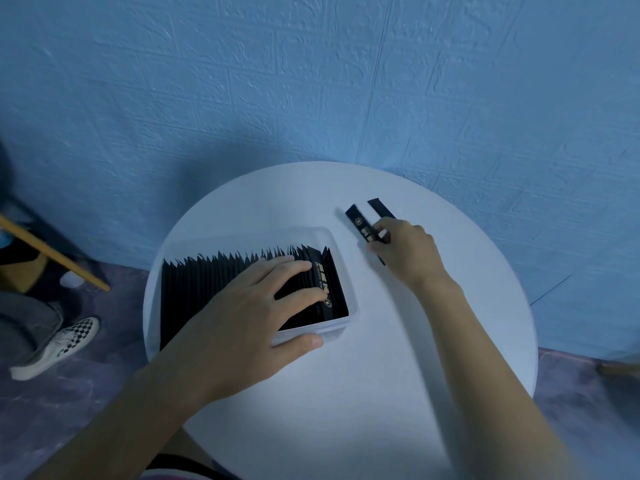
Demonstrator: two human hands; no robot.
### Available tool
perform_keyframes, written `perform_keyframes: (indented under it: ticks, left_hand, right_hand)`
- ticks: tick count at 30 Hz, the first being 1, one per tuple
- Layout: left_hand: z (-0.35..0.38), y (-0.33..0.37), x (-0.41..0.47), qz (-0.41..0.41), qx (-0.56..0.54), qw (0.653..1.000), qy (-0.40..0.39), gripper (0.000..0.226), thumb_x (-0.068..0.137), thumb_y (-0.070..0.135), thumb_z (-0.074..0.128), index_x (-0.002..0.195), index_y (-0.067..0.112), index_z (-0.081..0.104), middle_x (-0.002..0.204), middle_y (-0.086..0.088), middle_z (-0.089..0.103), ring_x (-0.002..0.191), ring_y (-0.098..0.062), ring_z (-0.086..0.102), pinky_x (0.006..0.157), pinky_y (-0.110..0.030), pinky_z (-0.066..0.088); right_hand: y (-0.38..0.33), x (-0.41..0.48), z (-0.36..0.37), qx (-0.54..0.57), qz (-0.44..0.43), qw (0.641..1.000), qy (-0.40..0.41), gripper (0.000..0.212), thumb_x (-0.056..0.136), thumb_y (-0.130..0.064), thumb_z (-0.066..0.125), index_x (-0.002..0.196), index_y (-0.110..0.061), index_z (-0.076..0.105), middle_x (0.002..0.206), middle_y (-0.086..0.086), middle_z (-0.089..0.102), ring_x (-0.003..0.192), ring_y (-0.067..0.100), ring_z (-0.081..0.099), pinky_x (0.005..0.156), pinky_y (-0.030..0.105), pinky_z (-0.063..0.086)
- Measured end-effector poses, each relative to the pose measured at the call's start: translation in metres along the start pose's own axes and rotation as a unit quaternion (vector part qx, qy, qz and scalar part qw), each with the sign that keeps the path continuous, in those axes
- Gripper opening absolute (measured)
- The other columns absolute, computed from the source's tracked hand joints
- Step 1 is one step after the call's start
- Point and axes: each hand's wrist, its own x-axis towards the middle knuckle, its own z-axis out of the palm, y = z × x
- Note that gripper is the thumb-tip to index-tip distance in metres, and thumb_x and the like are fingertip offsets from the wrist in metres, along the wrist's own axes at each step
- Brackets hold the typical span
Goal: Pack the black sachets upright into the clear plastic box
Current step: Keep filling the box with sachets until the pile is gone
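Left hand rests flat, grip slack, on the upright black sachets in the clear plastic box; right hand pinches two loose black sachets.

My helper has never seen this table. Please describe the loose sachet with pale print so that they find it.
On the round white table, look right of the clear box, where the fingers of the right hand curl over two loose black sachets. The printed sachet is the one nearer the box; it shows pale print, while the plain sachet beside it is all black.
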Motion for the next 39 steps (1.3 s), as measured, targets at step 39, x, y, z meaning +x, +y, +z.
perform_keyframes:
  ticks: [39]
  left_hand:
    - [0.001, 0.003, 0.011, 0.02, 0.004, 1.0, 0.01, 0.051, 0.093, 0.065, 0.043, 0.135, 0.038, 0.056, 0.15, 0.01, 0.042, 0.143, -0.015, 0.034, 0.118, -0.034, 0.028]
  right_hand:
    - [-0.065, -0.085, -0.066, 0.248, 0.005, 0.969, -0.022, 0.007, 0.091, -0.025, 0.063, 0.088, -0.019, 0.065, 0.07, -0.005, 0.07, 0.058, 0.015, 0.069, 0.073, 0.041, 0.059]
